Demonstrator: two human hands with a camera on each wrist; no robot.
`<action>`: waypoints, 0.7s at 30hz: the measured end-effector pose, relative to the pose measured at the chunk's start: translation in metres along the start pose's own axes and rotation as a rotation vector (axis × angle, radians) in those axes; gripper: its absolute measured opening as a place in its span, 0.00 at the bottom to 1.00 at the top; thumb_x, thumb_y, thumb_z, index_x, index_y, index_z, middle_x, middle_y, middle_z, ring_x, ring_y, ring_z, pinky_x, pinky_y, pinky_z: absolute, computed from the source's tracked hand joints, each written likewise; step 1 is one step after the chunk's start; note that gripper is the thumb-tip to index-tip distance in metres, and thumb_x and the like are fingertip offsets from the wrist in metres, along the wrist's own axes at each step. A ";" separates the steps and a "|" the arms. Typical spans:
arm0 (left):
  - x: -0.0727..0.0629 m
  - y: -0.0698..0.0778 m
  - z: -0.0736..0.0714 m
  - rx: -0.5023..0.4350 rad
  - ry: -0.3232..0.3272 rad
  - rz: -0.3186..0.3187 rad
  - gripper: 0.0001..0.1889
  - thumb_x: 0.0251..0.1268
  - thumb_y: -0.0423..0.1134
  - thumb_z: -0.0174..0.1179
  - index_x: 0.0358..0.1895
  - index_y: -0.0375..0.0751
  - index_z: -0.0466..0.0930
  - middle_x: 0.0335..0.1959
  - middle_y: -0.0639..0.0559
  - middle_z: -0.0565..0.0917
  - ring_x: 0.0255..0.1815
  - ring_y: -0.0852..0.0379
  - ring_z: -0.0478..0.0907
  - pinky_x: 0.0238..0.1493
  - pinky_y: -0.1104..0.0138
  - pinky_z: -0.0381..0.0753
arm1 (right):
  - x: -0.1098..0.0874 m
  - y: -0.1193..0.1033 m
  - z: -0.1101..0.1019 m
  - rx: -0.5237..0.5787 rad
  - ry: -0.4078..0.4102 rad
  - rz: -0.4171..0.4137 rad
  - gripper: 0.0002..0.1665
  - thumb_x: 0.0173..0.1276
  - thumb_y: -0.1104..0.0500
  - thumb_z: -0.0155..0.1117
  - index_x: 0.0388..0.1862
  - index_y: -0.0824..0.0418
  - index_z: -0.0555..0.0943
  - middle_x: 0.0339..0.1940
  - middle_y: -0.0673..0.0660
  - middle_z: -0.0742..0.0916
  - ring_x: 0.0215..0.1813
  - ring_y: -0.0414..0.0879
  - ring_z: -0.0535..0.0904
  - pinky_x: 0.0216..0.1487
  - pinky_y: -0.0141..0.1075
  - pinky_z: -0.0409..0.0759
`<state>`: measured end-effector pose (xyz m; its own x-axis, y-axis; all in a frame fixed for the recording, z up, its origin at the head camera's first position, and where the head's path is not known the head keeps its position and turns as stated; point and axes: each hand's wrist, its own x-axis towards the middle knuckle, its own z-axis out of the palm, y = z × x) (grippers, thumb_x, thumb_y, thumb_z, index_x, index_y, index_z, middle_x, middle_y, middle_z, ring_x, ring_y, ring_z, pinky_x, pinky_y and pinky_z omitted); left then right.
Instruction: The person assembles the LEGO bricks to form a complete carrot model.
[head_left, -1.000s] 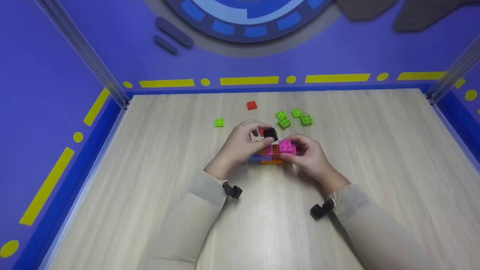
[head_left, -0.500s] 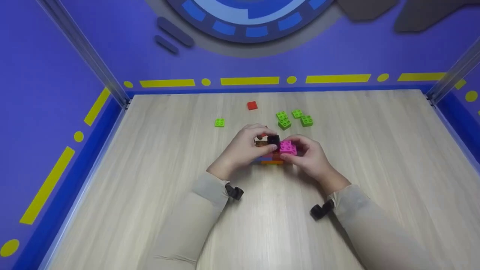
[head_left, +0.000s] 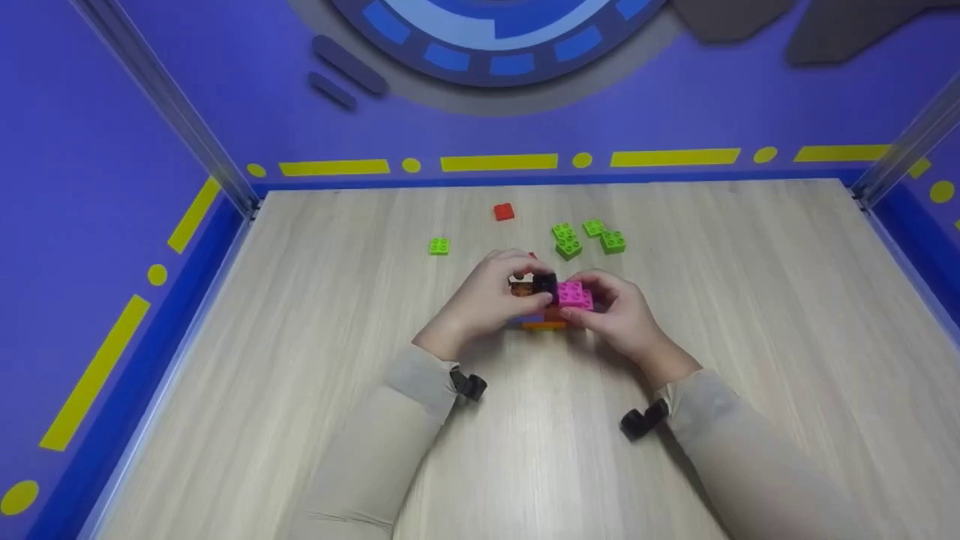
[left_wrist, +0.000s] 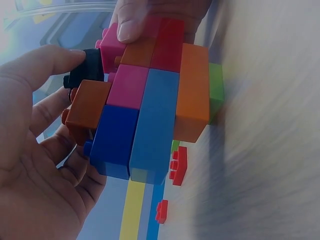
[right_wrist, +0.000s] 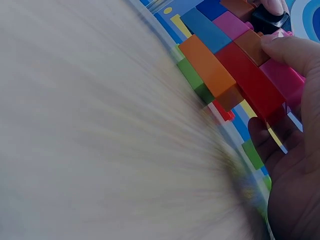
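Note:
A build of stacked toy building bricks stands on the table in the head view, with orange [left_wrist: 192, 92], blue [left_wrist: 159, 125], red [right_wrist: 252, 85] and green [right_wrist: 195, 80] bricks low down. My left hand [head_left: 487, 296] pinches a black brick [head_left: 545, 283] between thumb and fingers. That brick sits at the top of the build, between a brown brick [left_wrist: 89, 112] and a pink brick [head_left: 571, 293]. From the right, my right hand [head_left: 626, 311] grips the build around the pink brick, its thumb on the near face. Its fingers are partly hidden behind.
Several loose green bricks [head_left: 613, 241] lie beyond the build to the right. Another green brick [head_left: 439, 246] lies to the left, and a red brick [head_left: 503, 211] is farther back. Blue panels [head_left: 495, 135] wall the wooden table [head_left: 300, 300] at back and sides.
My left hand has lowered the black brick from above the build to its top, beside the pink brick. The right hand has kept its grip in the same place.

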<state>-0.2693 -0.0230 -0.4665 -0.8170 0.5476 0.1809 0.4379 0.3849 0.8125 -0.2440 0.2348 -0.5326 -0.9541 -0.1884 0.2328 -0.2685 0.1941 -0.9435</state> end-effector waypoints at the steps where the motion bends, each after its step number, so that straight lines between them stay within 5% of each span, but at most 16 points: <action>1: 0.000 0.000 0.000 -0.002 0.000 -0.001 0.19 0.75 0.41 0.77 0.65 0.44 0.91 0.62 0.49 0.89 0.69 0.48 0.78 0.77 0.48 0.80 | 0.000 0.000 0.000 -0.002 0.000 -0.001 0.26 0.66 0.70 0.84 0.62 0.69 0.87 0.59 0.65 0.92 0.55 0.41 0.89 0.60 0.29 0.86; 13: -0.001 0.001 0.008 0.061 -0.003 -0.041 0.19 0.75 0.42 0.77 0.64 0.46 0.92 0.61 0.52 0.89 0.69 0.51 0.78 0.78 0.54 0.77 | -0.001 0.000 0.001 -0.002 0.004 0.026 0.25 0.67 0.70 0.83 0.62 0.69 0.87 0.56 0.58 0.92 0.55 0.41 0.89 0.60 0.28 0.86; 21: 0.000 0.000 0.006 0.044 -0.026 -0.062 0.19 0.77 0.43 0.76 0.66 0.46 0.91 0.62 0.52 0.89 0.69 0.51 0.79 0.76 0.55 0.79 | 0.000 0.001 0.000 -0.013 -0.006 0.015 0.26 0.68 0.69 0.83 0.63 0.68 0.86 0.59 0.64 0.92 0.56 0.40 0.89 0.60 0.28 0.86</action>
<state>-0.2672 -0.0187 -0.4700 -0.8334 0.5402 0.1164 0.4033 0.4505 0.7965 -0.2441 0.2346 -0.5337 -0.9572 -0.1913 0.2173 -0.2561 0.2093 -0.9437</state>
